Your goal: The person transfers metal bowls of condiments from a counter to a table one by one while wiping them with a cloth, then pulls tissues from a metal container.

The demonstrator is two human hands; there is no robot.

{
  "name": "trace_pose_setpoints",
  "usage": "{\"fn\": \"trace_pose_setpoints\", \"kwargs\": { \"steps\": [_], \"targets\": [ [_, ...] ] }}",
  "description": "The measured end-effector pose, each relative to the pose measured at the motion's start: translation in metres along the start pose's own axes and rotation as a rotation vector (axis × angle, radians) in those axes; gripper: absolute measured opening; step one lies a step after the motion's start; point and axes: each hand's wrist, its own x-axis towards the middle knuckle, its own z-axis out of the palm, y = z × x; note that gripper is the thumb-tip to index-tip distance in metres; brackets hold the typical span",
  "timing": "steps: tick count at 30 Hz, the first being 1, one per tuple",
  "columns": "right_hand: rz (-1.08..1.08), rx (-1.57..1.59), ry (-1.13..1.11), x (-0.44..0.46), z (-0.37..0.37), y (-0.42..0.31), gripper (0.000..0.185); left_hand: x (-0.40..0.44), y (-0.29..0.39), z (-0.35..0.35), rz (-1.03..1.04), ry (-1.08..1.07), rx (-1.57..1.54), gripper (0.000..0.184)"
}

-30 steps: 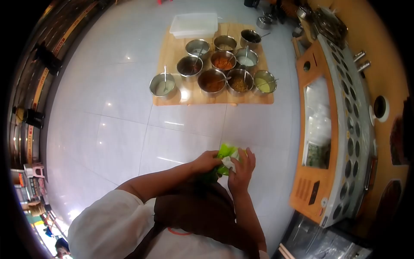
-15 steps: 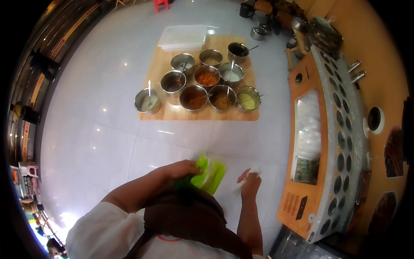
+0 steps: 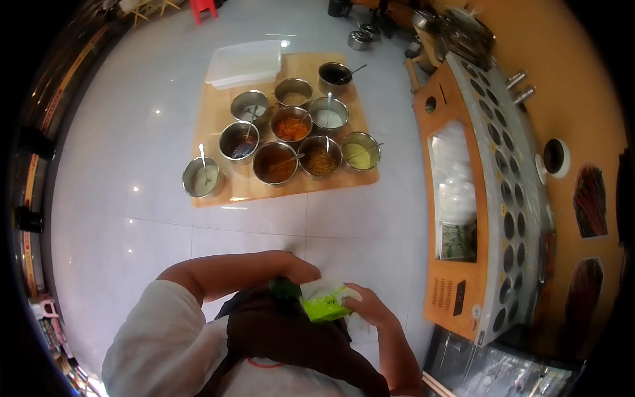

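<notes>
A bright green packet is in front of the dark apron, with white tissue along its upper side. The fingers of my right hand are closed on the packet's right end. My left hand is bent down at the packet's upper left, beside the tissue. Its fingers are hidden, so what it holds, if anything, does not show.
Ahead, a low wooden board bears several steel pots, such as one with orange food, and a white plastic container. A wooden counter with round holes in its top runs along the right.
My right hand has come back from the right, where it held white tissue away from the packet, and now grips the packet's right end. The view has shifted, with the board now further left.
</notes>
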Motion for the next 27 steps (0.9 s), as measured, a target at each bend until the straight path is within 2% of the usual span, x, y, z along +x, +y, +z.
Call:
{"fn": "trace_pose_setpoints", "kwargs": {
  "steps": [1, 2, 4, 7, 9, 11, 12, 13, 14, 15, 17, 19, 20, 22, 23, 25, 26, 27],
  "targets": [
    [-0.019, -0.081, 0.074, 0.002, -0.001, 0.003, 0.048, -0.006, -0.001, -0.002, 0.028, 0.073, -0.033, 0.041],
    [-0.035, -0.162, 0.148, 0.002, -0.002, 0.005, 0.046, -0.015, -0.003, -0.006, 0.030, 0.053, -0.027, 0.041],
    [-0.062, 0.034, 0.343, -0.006, -0.007, 0.000, 0.044, -0.032, -0.008, -0.013, -0.125, 0.048, -0.292, 0.046],
    [-0.038, 0.410, 0.495, -0.017, -0.015, -0.005, 0.042, -0.045, -0.024, -0.006, -0.072, 0.027, -0.123, 0.049],
    [-0.156, 0.566, 0.416, -0.024, -0.015, -0.004, 0.047, -0.043, -0.022, -0.008, -0.115, -0.068, -0.126, 0.048],
    [-0.038, 0.653, 0.422, -0.028, -0.010, -0.002, 0.048, -0.033, -0.010, -0.011, -0.075, 0.007, 0.062, 0.050],
    [-0.035, 0.688, 0.452, -0.030, -0.006, 0.001, 0.048, -0.025, -0.005, -0.012, -0.070, -0.013, 0.139, 0.042],
    [-0.001, 0.698, 0.324, -0.029, -0.003, 0.003, 0.048, -0.014, -0.006, -0.013, -0.071, -0.044, 0.152, 0.042],
    [0.029, 0.696, 0.188, -0.026, 0.001, 0.003, 0.047, 0.000, -0.013, -0.015, -0.037, -0.077, 0.375, 0.037],
    [0.025, 0.705, 0.199, -0.018, 0.009, 0.009, 0.047, 0.011, -0.022, -0.017, 0.002, -0.101, 0.596, 0.033],
    [0.161, 0.608, 0.194, 0.000, 0.022, 0.023, 0.044, 0.022, -0.024, -0.016, -0.001, -0.106, 0.617, 0.027],
    [0.209, 0.643, 0.125, 0.000, 0.016, 0.010, 0.039, 0.030, -0.014, -0.018, -0.155, 0.090, 0.451, 0.030],
    [0.223, 0.660, 0.136, 0.003, 0.011, 0.015, 0.036, 0.036, -0.015, -0.022, -0.159, 0.088, 0.455, 0.030],
    [0.227, 0.680, 0.149, 0.006, -0.004, 0.022, 0.034, 0.060, -0.028, -0.037, -0.198, -0.099, 0.266, 0.038],
    [0.207, 0.707, 0.176, 0.007, -0.012, 0.025, 0.030, 0.075, -0.044, -0.042, -0.195, -0.105, 0.285, 0.038],
    [0.163, 0.756, 0.246, 0.000, -0.033, 0.028, 0.027, 0.112, -0.085, -0.044, -0.096, -0.222, -0.227, 0.036],
    [0.151, 0.751, 0.225, -0.003, -0.045, 0.028, 0.028, 0.133, -0.092, -0.047, -0.008, -0.276, -0.307, 0.041],
    [0.138, 0.746, 0.205, -0.007, -0.060, 0.028, 0.030, 0.130, -0.059, -0.058, 0.073, -0.239, -0.176, 0.045]
  ]
}}
